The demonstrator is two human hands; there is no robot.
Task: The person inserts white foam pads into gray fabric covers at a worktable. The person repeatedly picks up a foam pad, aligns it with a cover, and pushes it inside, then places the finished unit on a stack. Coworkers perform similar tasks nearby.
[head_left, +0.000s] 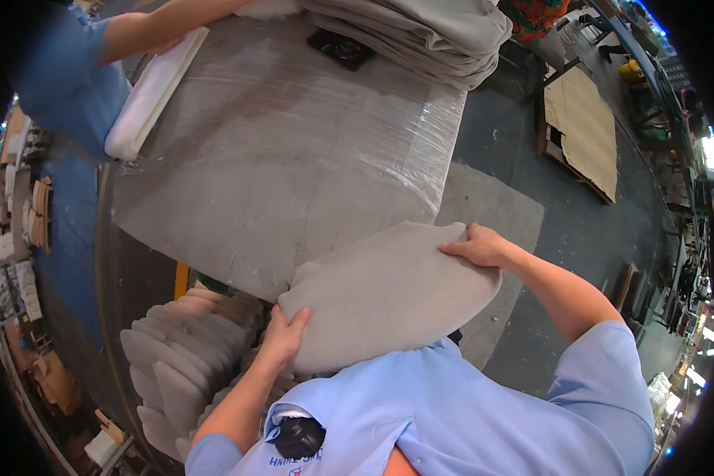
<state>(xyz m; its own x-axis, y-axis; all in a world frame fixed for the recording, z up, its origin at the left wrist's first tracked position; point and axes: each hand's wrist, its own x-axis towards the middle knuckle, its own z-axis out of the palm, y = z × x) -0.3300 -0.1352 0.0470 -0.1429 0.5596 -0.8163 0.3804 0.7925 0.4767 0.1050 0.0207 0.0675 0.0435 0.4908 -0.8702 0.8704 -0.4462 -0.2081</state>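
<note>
Dominating the view at eleven o'clock is a grey worktable (230,206), partly covered in clear film; at eight, a row of grey cushions (182,349) is seen packed close together. And here, just below centre toward five, a rounded grey cushion (389,305) is held by the table's near edge; whether the two touch cannot be told. It is judged light, softly padded, hardly fragile, its matt cover unlikely to slip, though some sagging might be expected from a one-ended hold. Opposite edges are best taken: at its eight o'clock it is gripped by the left hand (282,337), at two by the right hand (485,244), thumbs laid on top, fingers largely hidden.
</note>
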